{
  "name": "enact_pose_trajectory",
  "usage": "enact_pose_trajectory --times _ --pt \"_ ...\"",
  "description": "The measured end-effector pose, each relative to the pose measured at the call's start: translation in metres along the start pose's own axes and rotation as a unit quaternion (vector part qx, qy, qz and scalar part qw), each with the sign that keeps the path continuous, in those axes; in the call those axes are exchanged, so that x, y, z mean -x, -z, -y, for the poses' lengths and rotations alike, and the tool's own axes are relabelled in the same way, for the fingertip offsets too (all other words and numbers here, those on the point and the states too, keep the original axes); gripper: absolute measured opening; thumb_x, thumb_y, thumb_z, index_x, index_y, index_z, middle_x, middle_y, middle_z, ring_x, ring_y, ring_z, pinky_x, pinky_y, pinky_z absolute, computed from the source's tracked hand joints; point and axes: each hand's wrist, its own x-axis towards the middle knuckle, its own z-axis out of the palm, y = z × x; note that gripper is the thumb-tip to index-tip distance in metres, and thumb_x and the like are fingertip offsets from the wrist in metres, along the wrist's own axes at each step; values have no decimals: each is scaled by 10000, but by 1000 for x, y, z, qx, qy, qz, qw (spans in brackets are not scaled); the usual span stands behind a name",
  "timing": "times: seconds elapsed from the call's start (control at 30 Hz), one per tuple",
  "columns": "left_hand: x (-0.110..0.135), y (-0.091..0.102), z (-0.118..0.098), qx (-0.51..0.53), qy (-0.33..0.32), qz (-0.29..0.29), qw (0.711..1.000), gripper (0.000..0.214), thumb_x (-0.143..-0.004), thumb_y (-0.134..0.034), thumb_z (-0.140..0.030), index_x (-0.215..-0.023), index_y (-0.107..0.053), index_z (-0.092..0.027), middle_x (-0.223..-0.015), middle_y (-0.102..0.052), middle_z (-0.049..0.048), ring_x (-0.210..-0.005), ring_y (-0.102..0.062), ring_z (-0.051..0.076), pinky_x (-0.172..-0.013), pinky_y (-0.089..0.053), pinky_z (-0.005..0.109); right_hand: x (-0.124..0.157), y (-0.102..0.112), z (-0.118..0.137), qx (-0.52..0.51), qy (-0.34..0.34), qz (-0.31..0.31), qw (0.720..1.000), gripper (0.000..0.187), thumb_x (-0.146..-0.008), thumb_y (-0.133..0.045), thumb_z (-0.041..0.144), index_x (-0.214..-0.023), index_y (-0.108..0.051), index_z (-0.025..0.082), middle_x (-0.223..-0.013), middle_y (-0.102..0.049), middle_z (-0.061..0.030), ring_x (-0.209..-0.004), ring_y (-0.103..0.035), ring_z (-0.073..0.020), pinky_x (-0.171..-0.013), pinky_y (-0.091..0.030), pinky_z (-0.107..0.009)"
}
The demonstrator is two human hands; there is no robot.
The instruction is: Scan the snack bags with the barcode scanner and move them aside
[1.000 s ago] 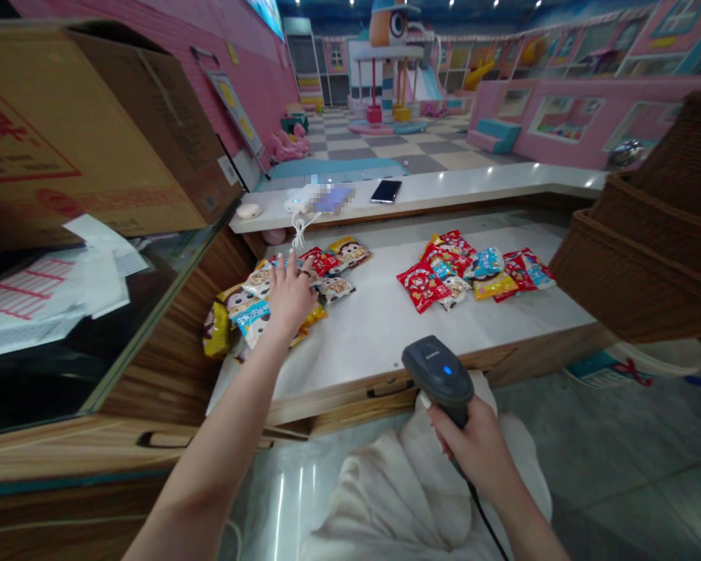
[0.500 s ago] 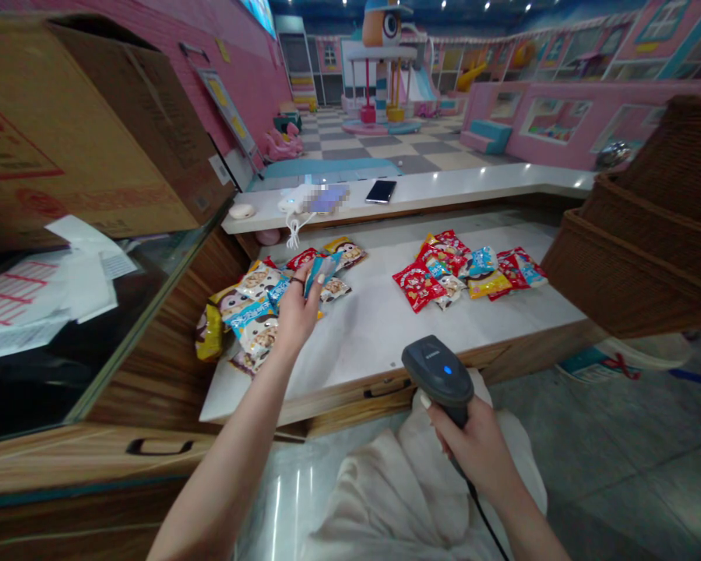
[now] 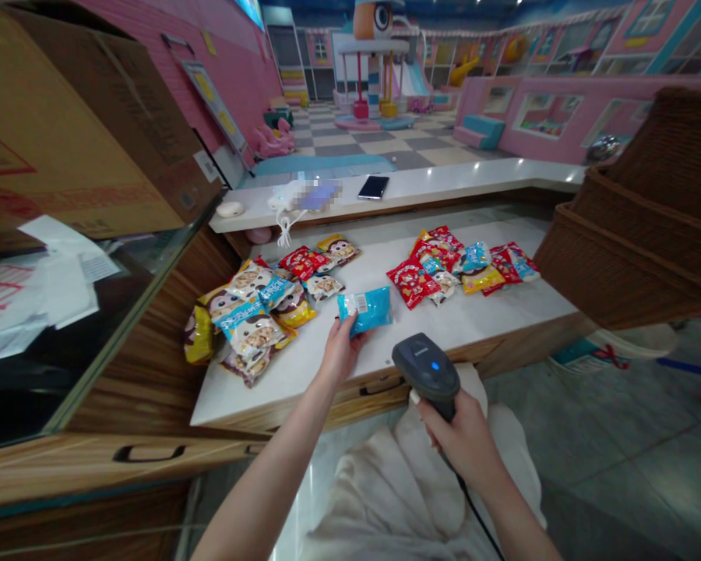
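Left hand (image 3: 342, 352): pinching the blue snack packet (image 3: 365, 310)
Packet's long axis: crosswise, just ahead of my fingers
Right hand (image 3: 464, 440): clenched round the barcode scanner (image 3: 426, 368), nearby on the packet's right

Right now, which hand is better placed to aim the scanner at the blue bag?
Probably the right hand: it grips the dark barcode scanner, which sits close to the blue packet. The left hand is holding that packet, so it seems less free.
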Motion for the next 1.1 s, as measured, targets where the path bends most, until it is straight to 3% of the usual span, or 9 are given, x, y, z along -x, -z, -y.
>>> enact_pose_trajectory --times 0.33,0.5,0.9,1.0,1.1 --pt "0 4 7 -49 -19 16 999 396 -793 -795 -371 -1133 -701 -190 -1220 -738 84 -1105 -701 255 -928 -587 397 -11 -10 9 37 60 3 998 182 -849 -622 339 -888 -696 178 -418 -568 47 -366 -557 -179 -403 -429 -242" --pt "1 3 8 -54 -13 18 998 378 -804 -778 -366 -1131 -698 -194 -1168 -753 81 -1030 -730 251 -879 -603 373 -11 -10 11 46 73 3 996 193 -861 -616 355 -849 -693 178 -418 -564 41 -374 -562 -179 -410 -427 -242" --pt "0 3 8 -79 -23 14 996 480 -743 -828 -449 -1133 -688 -205 -1176 -745 72 -1078 -690 247 -903 -577 385 -5 -2 6 38 43 1 998 189 -863 -626 343 -889 -699 170 -430 -567 48 -378 -562 -181 -410 -444 -249" --pt "-1 -9 6 -109 -40 43 992 438 -799 -778 -439 -1172 -676 -233 -1234 -728 67 -1156 -665 260 -965 -558 406 -4 5 0 28 30 -7 999 184 -859 -637 358 -859 -678 178 -439 -564 47 -380 -562 -180 -405 -447 -254" --pt "-8 -40 4 -170 -125 96 973 337 -870 -700 -376 -1183 -684 -254 -1249 -715 52 -1245 -619 263 -1086 -486 410 -3 12 -4 14 15 -33 999 206 -853 -652 393 -817 -651 190 -456 -562 45 -383 -562 -173 -400 -437 -252"
